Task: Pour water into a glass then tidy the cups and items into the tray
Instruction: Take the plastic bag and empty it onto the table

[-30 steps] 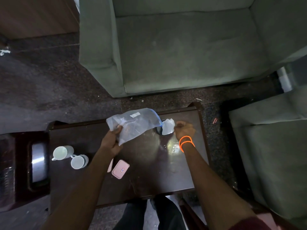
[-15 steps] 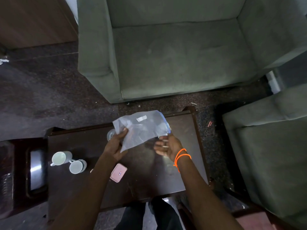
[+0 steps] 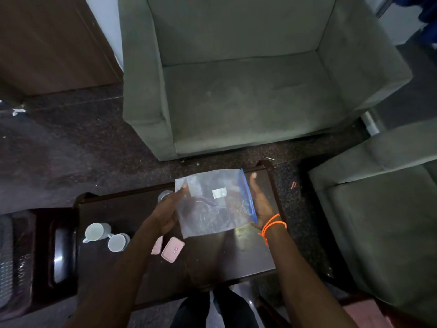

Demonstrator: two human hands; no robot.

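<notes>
A clear plastic zip bag point(image 3: 212, 207) with a blue seal is held flat above the dark wooden table point(image 3: 236, 263). My left hand point(image 3: 169, 209) pinches its left edge, thumb on top. My right hand point(image 3: 260, 202) lies open along the blue seal edge, fingers straight, supporting the bag. Two white cups point(image 3: 97, 232) point(image 3: 117, 242) lie on their sides at the table's left. A pink case point(image 3: 172, 249) and another pink item point(image 3: 156, 245) lie beside my left forearm. A clear glass point(image 3: 164, 196) stands behind my left hand, partly hidden.
A dark stand point(image 3: 42, 256) with a shiny metal piece point(image 3: 60, 254) sits left of the table. A grey-green armchair point(image 3: 248, 91) faces the table's far side, and a second one point(image 3: 378, 209) is at the right. My legs show below the table's near edge.
My right hand left the table's right side and came up to the bag's blue seal edge. The bag now lies spread flat between both hands.
</notes>
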